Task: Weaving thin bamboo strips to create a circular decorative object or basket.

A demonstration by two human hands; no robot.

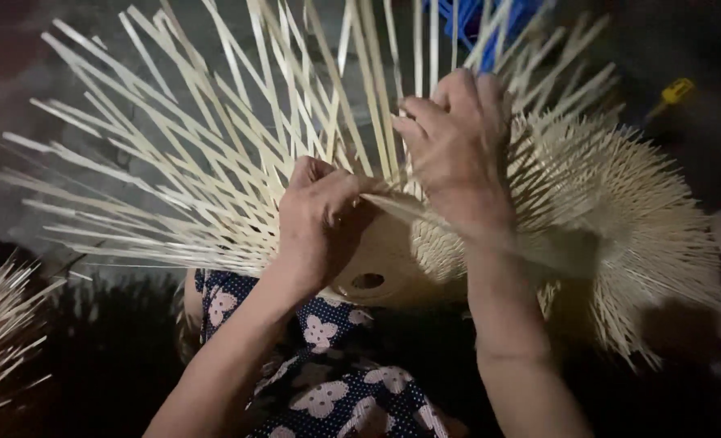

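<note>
Left hand point(316, 212) was curled tight, its grip pinched on a thin bamboo strip point(401, 204) at the point where the loose strips met the woven body. Right hand point(457, 150) lay just beside it, palm down over the weave, fingers point(425, 122) bent and pressing among the upright strips; its grip was closed around or against several of them, though which ones exactly could not be told. The two hands were near each other, almost touching at the thumb side. Both worked on a half-woven bamboo piece point(393, 259), domed and rounded, resting on the person's lap against a dark blue garment with pale flower print point(328, 357). A small oval hole point(367, 281) showed in the smooth lower wall of the piece, below the left hand. From the woven part, long flat strips fanned out to the left and upward in a crossing lattice point(182, 146). To the right the strips were shorter and denser, bristling outward like a brush point(620, 211). A separate bunch of pale strips point(0, 324) lay at the lower left edge, well apart from the hands. Behind the fan, at the top, something blue point(478, 20) showed, partly hidden. A small yellow object point(675, 91) lay on the dark floor at upper right. Surroundings were dim.
</note>
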